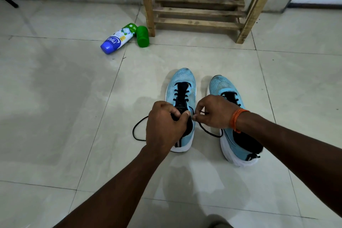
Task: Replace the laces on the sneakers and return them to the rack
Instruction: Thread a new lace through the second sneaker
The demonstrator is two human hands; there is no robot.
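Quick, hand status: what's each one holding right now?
Left hand: closed, gripping the thin black shoelace at the collar of the left light-blue mesh sneaker.
Right hand: closed, pinching the same shoelace's other strand.

Soft, even indoor light, rather dim. The glossy floor [55,98] carries a pale sheen to the left of the left grip [164,124]. Blurred shadows lie on the tiles nearer than the right grip [214,111]. The black lace [137,127] that both grips pinch reads crisp. Beyond them, the legs of the rack [199,12] splay with wide-angle distortion.
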